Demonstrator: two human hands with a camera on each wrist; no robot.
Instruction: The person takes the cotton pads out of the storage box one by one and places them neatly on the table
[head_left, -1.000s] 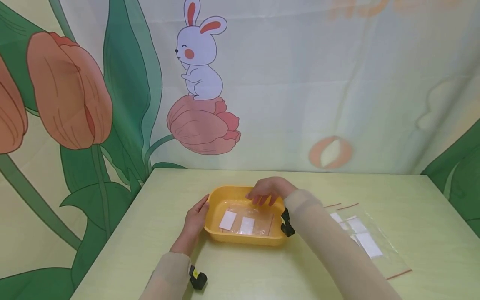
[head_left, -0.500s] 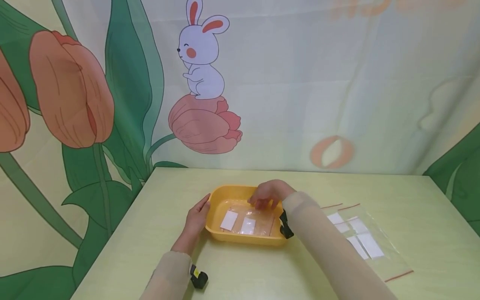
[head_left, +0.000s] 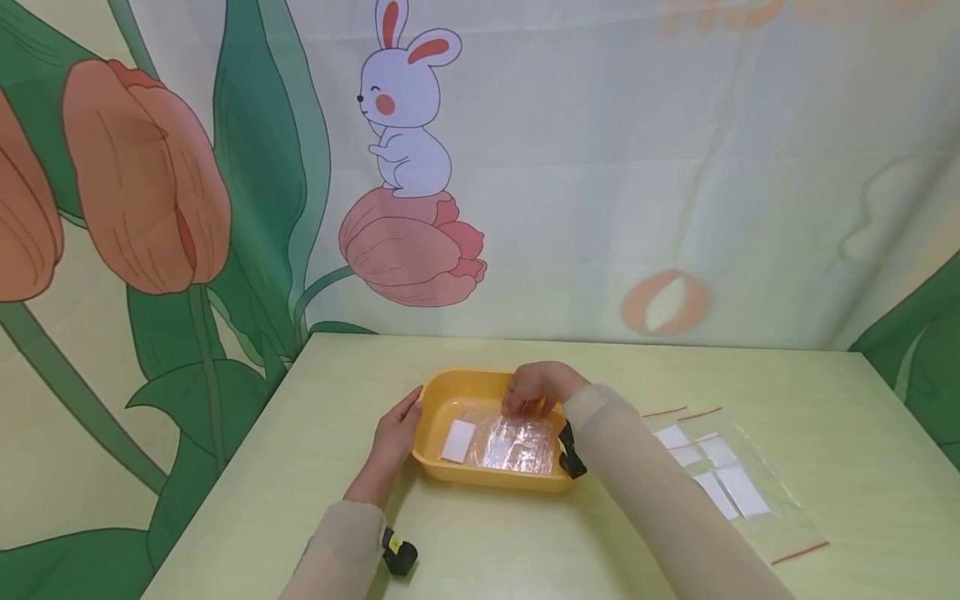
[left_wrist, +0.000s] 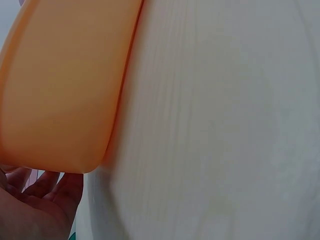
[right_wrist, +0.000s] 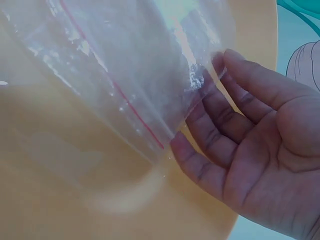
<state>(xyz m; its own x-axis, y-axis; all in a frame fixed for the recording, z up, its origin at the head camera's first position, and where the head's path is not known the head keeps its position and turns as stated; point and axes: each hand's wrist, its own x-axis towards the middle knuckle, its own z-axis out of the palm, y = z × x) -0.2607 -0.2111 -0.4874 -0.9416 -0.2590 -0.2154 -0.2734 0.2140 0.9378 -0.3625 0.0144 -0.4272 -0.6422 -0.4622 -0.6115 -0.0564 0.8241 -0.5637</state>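
Observation:
A yellow plastic basin (head_left: 480, 477) sits on the table, holding clear zip bags with white labels. My left hand (head_left: 393, 435) grips its left end; in the left wrist view the fingers (left_wrist: 65, 192) lie against the outer wall. Inside the basin, toward the right, my right hand (head_left: 542, 388) pinches the edge of a clear zip bag (head_left: 517, 448). The right wrist view shows this bag (right_wrist: 130, 65) with a red zip line, its edge between thumb and fingers. A white label (head_left: 458, 441) shows at the left of the basin's floor.
Right of the basin, several clear zip bags (head_left: 780, 515) with white labels and red zip lines lie overlapping on the pale table (head_left: 480, 542), partly behind the right sleeve (head_left: 652, 483). A printed cloth (head_left: 555, 183) hangs along the table's back edge.
My right hand has lowered into the basin and taken hold of a zip bag, whose near part now lies lifted and glossy over the others. The left hand has stayed on the basin.

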